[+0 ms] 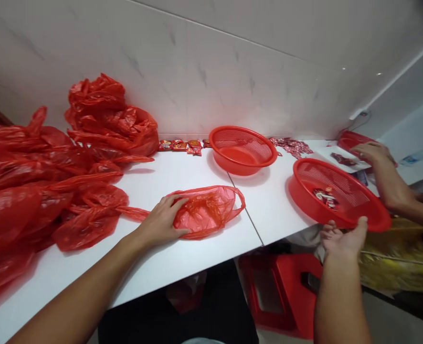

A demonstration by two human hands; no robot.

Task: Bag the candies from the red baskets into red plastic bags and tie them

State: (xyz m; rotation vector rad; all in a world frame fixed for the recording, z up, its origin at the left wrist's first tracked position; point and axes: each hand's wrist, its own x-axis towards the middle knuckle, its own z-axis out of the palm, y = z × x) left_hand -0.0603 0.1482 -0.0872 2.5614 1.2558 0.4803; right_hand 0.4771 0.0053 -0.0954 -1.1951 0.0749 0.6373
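Note:
My left hand (pixel 163 220) rests on the left side of an opened red plastic bag (pixel 206 210), its thumb and fingers spread apart at the bag's mouth. A loop handle of the bag lies to the right. My right hand (pixel 343 239) is palm up at the near rim of a red basket (pixel 372 203), its fingers spread and partly under the rim. A few small wrapped pieces (pixel 326 198) lie inside this basket. Whether the right hand bears the basket's weight is hard to tell.
Red bags (pixel 54 191) are heaped at the left. Another red basket (pixel 245 155) stands near the wall, with wrapped packets (pixel 181 145) and a pile of small packets (pixel 292 145) beside it. At the far right, another person's hand (pixel 374 153) is over a white tray (pixel 335 155).

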